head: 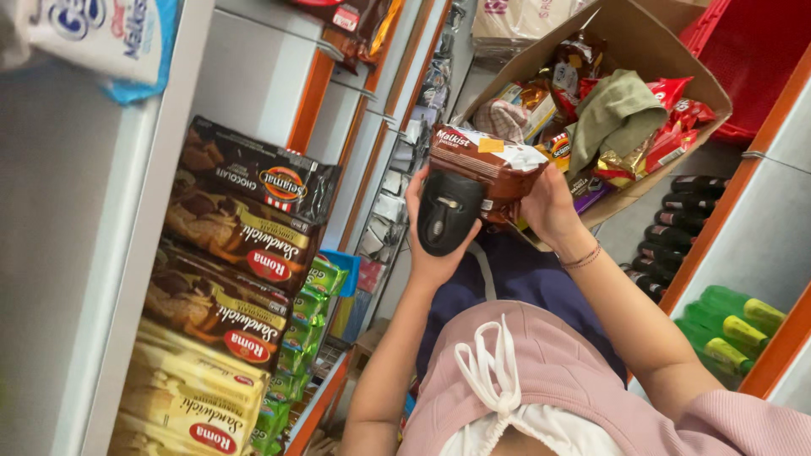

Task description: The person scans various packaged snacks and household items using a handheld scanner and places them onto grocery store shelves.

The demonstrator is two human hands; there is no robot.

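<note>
My left hand (432, 263) grips a black handheld barcode scanner (446, 213), its head pressed up against a brown biscuit packet (483, 159). My right hand (549, 207) holds that packet from its right side. A thin bracelet circles the right wrist. Both hands are raised in front of an open cardboard box (655, 42) that holds several snack packets and a green cloth (617, 110). My pink hooded top with white drawstrings (494, 371) fills the bottom of the view.
A shelf unit on the left carries stacked brown and yellow biscuit packs (241, 236), with green packets (296, 338) below. Dark bottles (676, 219) and green bottles (735, 325) lie on the right-hand shelves. A red basket (752, 51) sits behind the box.
</note>
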